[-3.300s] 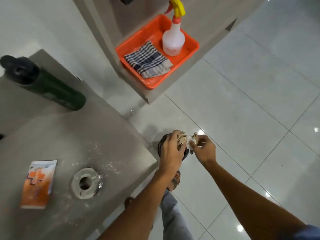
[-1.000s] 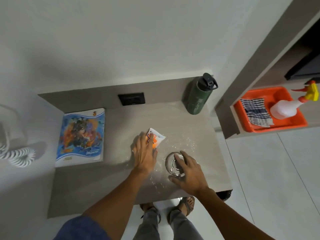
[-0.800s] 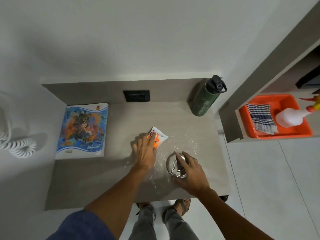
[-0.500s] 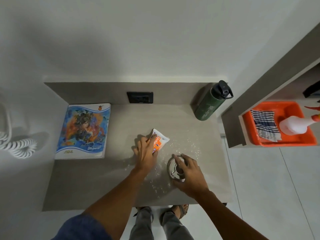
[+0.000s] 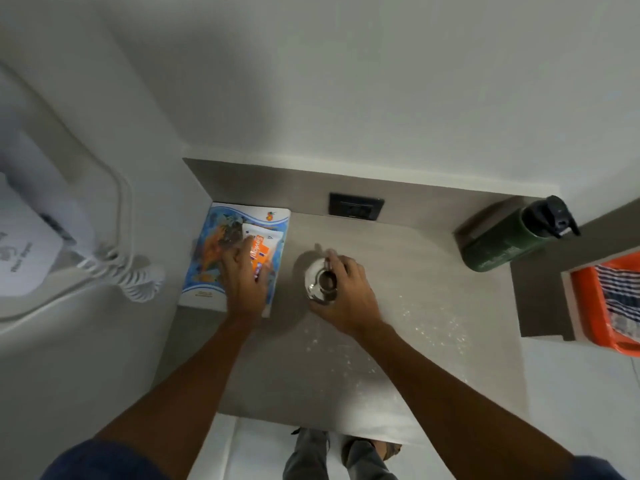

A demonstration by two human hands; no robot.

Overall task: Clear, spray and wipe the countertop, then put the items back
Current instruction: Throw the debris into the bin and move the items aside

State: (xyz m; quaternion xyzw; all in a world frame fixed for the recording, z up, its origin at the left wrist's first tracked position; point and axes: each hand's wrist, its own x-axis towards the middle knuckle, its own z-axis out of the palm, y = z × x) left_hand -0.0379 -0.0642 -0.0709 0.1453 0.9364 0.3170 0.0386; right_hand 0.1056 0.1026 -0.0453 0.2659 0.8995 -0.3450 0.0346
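Packet point(image 5: 262, 252) now on book point(image 5: 207, 271) under left hand point(image 5: 244, 282); right hand point(image 5: 346, 296) grips ashtray point(image 5: 320, 284).

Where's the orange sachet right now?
Head view, left side: the orange sachet lies on the colourful book by the wall, under the left hand.

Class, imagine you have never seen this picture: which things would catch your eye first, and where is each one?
Two bare arms reach in from below: the left hand presses an orange-and-white sachet onto a colourful book at the counter's left, while the right hand grips a shiny metal ashtray mid-counter. White crumbs speckle the grey counter to the right. A dark green bottle stands in the far right corner, beside a bright orange tray.
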